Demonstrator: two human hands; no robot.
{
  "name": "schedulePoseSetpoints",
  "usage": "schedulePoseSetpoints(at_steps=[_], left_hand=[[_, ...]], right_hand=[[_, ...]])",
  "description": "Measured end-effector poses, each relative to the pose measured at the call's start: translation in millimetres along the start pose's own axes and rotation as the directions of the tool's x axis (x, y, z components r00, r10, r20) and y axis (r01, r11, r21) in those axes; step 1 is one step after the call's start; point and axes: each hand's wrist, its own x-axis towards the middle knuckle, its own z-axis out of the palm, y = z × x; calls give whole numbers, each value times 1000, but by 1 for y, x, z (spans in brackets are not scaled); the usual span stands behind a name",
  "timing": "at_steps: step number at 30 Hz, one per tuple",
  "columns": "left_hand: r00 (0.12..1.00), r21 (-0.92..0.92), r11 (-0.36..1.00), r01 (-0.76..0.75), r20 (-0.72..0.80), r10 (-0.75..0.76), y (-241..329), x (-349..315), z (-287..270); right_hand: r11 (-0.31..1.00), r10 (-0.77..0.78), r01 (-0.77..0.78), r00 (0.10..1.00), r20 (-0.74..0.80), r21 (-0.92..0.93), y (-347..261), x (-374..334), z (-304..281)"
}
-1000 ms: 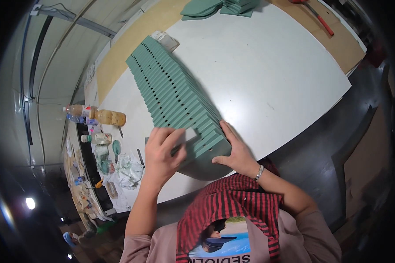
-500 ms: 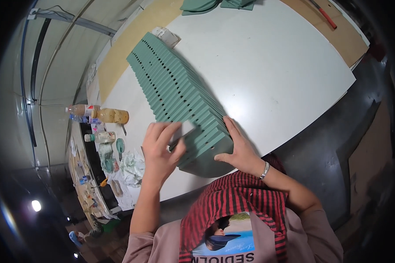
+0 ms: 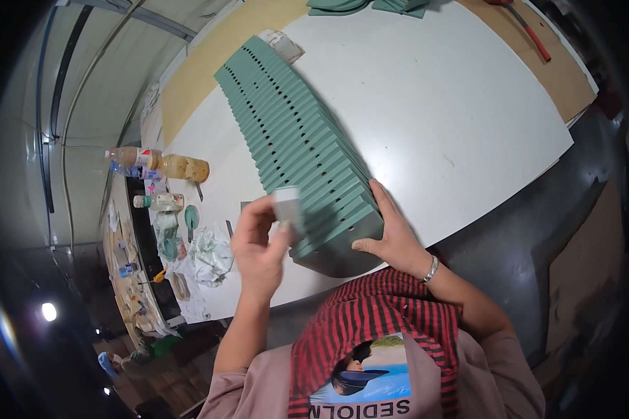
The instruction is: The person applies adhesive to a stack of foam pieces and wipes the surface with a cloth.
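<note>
A long row of green panels (image 3: 307, 140), stood close together with dark holes along their upper edges, runs diagonally across the white table (image 3: 426, 105). My left hand (image 3: 258, 237) pinches a small pale grey-white block (image 3: 287, 204) above the left side of the row's near end. Motion blurs the block's lower part, and I cannot tell whether it touches the panels. My right hand (image 3: 398, 241) rests against the near right corner of the row, its fingers stretched along the side and its thumb apart on the end panel (image 3: 342, 255).
A white block (image 3: 282, 45) stands at the row's far end. Bottles (image 3: 185, 167), a green-smeared spatula (image 3: 191, 218) and a crumpled cloth (image 3: 211, 255) lie at left. More green pieces (image 3: 339, 5) and a red-handled tool (image 3: 534, 42) are at the far side.
My left hand has turned the block from tilted to more upright and moved it slightly left relative to the row. My right hand keeps its place on the corner. The whole view has shifted slightly.
</note>
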Motion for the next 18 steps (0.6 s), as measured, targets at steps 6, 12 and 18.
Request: schedulePoseSetpoints(at_steps=[6, 12, 18], left_hand=[[877, -531, 814, 236, -245, -414, -34, -63, -34], [878, -842, 484, 240, -24, -477, -67, -79, -21], [860, -864, 438, 250, -9, -510, -72, -81, -27]], right_hand=[[997, -9, 7, 1000, -17, -76, -4, 0, 0], [995, 33, -30, 999, -31, 96, 5, 0, 4], [992, 33, -32, 999, -7, 125, 9, -3, 5]])
